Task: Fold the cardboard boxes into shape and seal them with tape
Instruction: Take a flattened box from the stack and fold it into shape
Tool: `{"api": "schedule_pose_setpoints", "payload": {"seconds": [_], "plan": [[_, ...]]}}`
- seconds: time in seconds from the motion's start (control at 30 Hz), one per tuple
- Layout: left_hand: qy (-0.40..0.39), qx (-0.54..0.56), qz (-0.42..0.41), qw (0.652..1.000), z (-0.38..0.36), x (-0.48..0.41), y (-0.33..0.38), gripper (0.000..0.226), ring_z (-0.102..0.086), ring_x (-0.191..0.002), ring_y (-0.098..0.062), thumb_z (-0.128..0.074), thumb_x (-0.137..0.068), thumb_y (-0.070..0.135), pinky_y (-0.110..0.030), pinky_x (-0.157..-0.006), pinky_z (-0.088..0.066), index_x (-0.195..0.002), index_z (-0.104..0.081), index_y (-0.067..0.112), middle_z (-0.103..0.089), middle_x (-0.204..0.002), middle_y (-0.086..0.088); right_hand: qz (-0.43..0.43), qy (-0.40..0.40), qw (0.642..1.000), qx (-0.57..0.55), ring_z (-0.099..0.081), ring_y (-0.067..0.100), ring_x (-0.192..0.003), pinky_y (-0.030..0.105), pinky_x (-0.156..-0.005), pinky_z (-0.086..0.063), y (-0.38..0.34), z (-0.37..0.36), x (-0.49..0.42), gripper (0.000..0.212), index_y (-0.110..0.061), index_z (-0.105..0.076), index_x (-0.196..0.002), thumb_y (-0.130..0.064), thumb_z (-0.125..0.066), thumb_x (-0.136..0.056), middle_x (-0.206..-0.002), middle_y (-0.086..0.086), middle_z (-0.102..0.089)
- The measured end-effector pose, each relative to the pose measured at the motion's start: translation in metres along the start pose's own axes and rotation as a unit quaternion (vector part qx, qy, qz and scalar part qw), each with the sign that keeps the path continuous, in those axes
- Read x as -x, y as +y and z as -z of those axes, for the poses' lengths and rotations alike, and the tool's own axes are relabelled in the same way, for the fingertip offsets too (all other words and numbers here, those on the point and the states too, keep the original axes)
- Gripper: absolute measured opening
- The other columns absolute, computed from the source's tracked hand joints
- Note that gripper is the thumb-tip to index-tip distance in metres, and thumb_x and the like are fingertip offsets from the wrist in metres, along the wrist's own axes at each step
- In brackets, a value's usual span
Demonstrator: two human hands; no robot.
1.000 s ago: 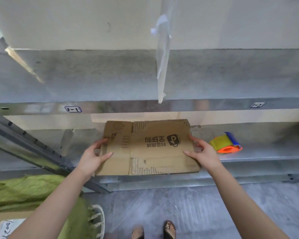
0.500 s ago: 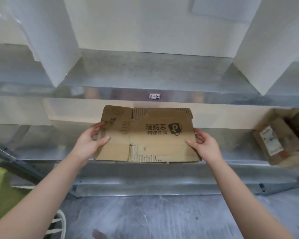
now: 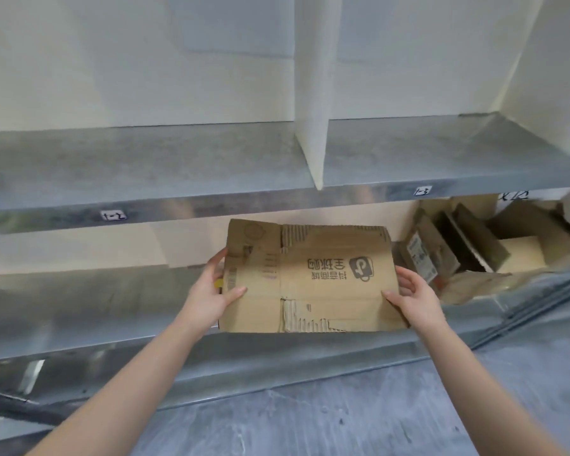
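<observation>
Cardboard in the shape of one flattened box [image 3: 310, 281] is held roughly level over the lower shelf [image 3: 79, 311], printed face up, with the print reading upside down to the wearer. It cannot be told whether its underside rests on the shelf or hangs just above it.

The box is gripped at its two short edges. The left hand [image 3: 211, 292] is clamped on the left edge, thumb laid on the top face and the fingers [image 3: 217, 258] wrapped behind it. The right hand [image 3: 413, 296] pinches the right edge the same way, thumb on top and the rest tucked beneath. A hold at opposite ends is judged to suit a limp, creased sheet: sagging is prevented, and the sides are ready to be pushed toward each other so that the flat sleeve is opened into a tube.

The torn top layer along the near and far edges, where corrugation is exposed, suggests a reused carton, so the flaps may be expected to fold unevenly.

To the right, on the same shelf, other used boxes [image 3: 458, 255] are stacked leaning, near the held one but apart from it. Above, the upper shelf [image 3: 145, 166] is split by a white divider [image 3: 310, 126]. No tape is seen in this view, so sealing is judged to be some way off; shaping has not yet begun.
</observation>
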State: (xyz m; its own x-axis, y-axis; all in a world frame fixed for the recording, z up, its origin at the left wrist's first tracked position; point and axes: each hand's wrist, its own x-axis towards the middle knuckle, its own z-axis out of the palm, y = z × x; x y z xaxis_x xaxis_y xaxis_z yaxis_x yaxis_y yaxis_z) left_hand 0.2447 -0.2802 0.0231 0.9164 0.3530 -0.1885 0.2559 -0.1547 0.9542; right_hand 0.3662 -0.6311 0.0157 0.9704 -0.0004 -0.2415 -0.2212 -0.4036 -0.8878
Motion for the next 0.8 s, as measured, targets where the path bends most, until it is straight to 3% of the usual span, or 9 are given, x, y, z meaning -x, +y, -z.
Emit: {"api": "schedule_pose_setpoints", "payload": {"seconds": [0.1,0.2,0.3,0.5,0.67,0.8], "plan": [[0.003,0.0,0.009,1.0,-0.033,-0.007,0.004,0.083,-0.06,-0.109,-0.009,-0.07,-0.085,0.006,-0.035,-0.092,-0.052,-0.145,-0.027,0.043,-0.061,-0.119,0.009,-0.006,0.008,1.0,-0.024,-0.061,0.019,-0.111,0.046,-0.099,-0.05,0.015,0.024,-0.013,0.068,-0.023,-0.045,-0.14,-0.004,-0.073,-0.082,-0.13,0.0,-0.059],[0.019,0.02,0.026,0.999,-0.062,-0.013,0.002,0.089,-0.058,-0.115,-0.014,-0.068,-0.085,0.002,-0.04,-0.097,-0.05,-0.148,-0.021,0.043,-0.06,-0.126,0.006,-0.013,-0.005,0.999,-0.032,-0.06,0.015,-0.108,0.041,-0.098,-0.05,0.024,0.041,-0.029,0.072,-0.024,-0.041,-0.144,0.002,-0.07,-0.083,-0.13,-0.003,-0.056],[0.043,0.013,0.042,0.998,-0.088,-0.019,-0.001,0.085,-0.055,-0.119,-0.018,-0.066,-0.085,0.0,-0.046,-0.099,-0.048,-0.142,-0.025,0.048,-0.058,-0.126,0.006,0.0,-0.025,1.0,-0.008,-0.058,0.016,-0.115,0.045,-0.102,-0.049,0.032,0.05,-0.048,0.077,-0.028,-0.038,-0.146,0.002,-0.071,-0.082,-0.137,-0.002,-0.053],[0.111,0.044,0.085,0.989,-0.137,-0.025,-0.007,0.08,-0.05,-0.118,-0.023,-0.059,-0.084,-0.011,-0.045,-0.099,-0.045,-0.144,-0.024,0.027,-0.052,-0.125,-0.004,0.028,-0.055,0.997,0.055,-0.05,0.018,-0.128,0.043,-0.11,-0.041,0.045,0.054,-0.085,0.077,-0.026,-0.036,-0.147,-0.002,-0.072,-0.083,-0.138,-0.003,-0.053],[0.127,-0.044,0.064,0.989,-0.154,-0.033,-0.013,0.077,-0.053,-0.114,-0.022,-0.071,-0.074,0.002,-0.047,-0.098,-0.047,-0.137,-0.039,0.033,-0.056,-0.123,0.001,0.01,-0.064,0.994,0.085,-0.053,0.02,-0.125,0.039,-0.108,-0.043,0.062,0.056,-0.108,0.076,-0.025,-0.036,-0.146,-0.002,-0.072,-0.083,-0.135,0.0,-0.057],[0.131,-0.002,0.071,0.989,-0.162,-0.043,-0.003,0.08,-0.053,-0.113,-0.017,-0.075,-0.076,-0.001,-0.038,-0.099,-0.045,-0.139,-0.033,0.023,-0.054,-0.119,0.008,0.033,-0.038,0.997,0.061,-0.049,0.024,-0.132,0.036,-0.109,-0.039,0.064,0.055,-0.124,0.077,-0.025,-0.032,-0.147,0.002,-0.068,-0.084,-0.14,0.005,-0.053]]}}
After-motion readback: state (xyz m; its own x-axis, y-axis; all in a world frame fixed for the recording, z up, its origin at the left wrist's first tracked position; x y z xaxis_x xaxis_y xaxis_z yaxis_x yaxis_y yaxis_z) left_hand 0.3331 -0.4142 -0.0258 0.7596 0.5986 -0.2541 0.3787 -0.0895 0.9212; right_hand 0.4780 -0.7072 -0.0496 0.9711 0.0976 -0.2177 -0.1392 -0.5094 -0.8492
